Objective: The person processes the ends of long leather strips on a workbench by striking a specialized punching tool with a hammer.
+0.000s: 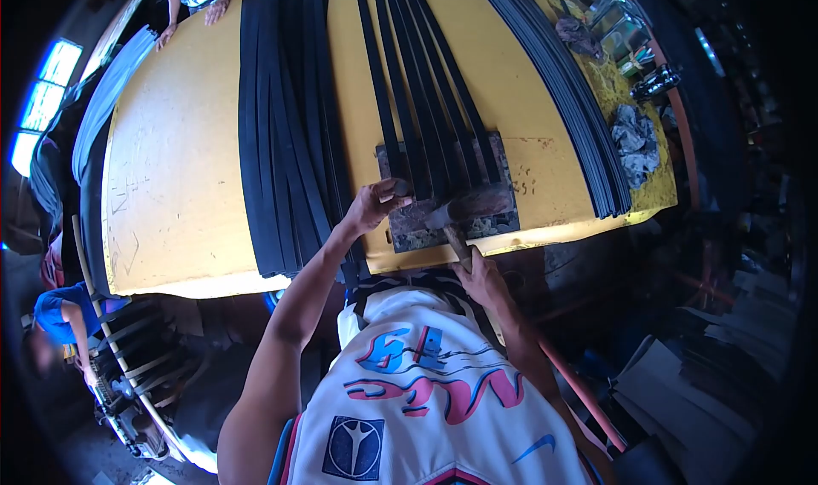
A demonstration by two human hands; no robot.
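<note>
My right hand (pixel 484 279) is closed around the wooden handle of a hammer (pixel 458 243), whose dark head lies low over the metal plate. My left hand (pixel 373 207) is closed at the plate's left edge, thumb and fingers pinched together by a small dark rounded piece; I cannot tell exactly what it grips. Under both is a worn dark metal plate (pixel 504 219) at the near edge of the yellow table (pixel 183 178). Several narrow black strips (pixel 415 68) fan across the table, their near ends lying on the plate.
Left of the plate lies a thick bundle of wide black strips (pixel 277 136). A stack of dark strips (pixel 554 68) runs along the right side, beside crumpled plastic (pixel 635 144). Another person's hands (pixel 217 10) rest on the far edge. A person in blue (pixel 66 313) is at lower left.
</note>
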